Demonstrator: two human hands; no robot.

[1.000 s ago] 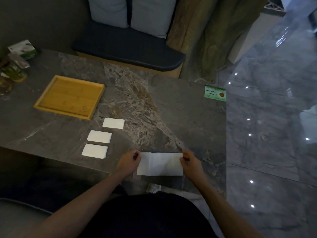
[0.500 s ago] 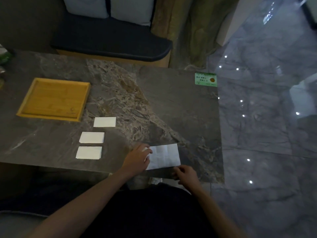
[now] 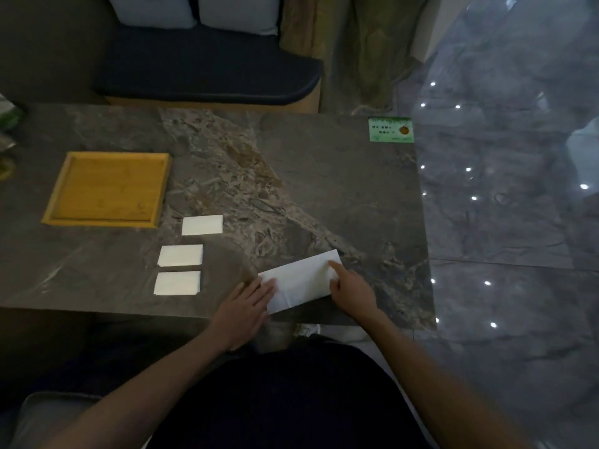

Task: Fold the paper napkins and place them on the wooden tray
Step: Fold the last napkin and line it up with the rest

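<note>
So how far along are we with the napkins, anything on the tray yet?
Nothing on the wooden tray yet. Done: three folded napkins lie on the table beside it. In hand: a fourth napkin, only partly folded, is pressed flat by the left hand and right hand. Left: finish that fold, then move all four onto the tray.

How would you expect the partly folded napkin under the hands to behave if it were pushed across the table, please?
The napkin looks thin and creased, so it is probably floppy and light, likely buckling rather than sliding stiffly. The left hand and right hand both press it flat on the polished table, suggesting it might otherwise spring open or skid.
</note>
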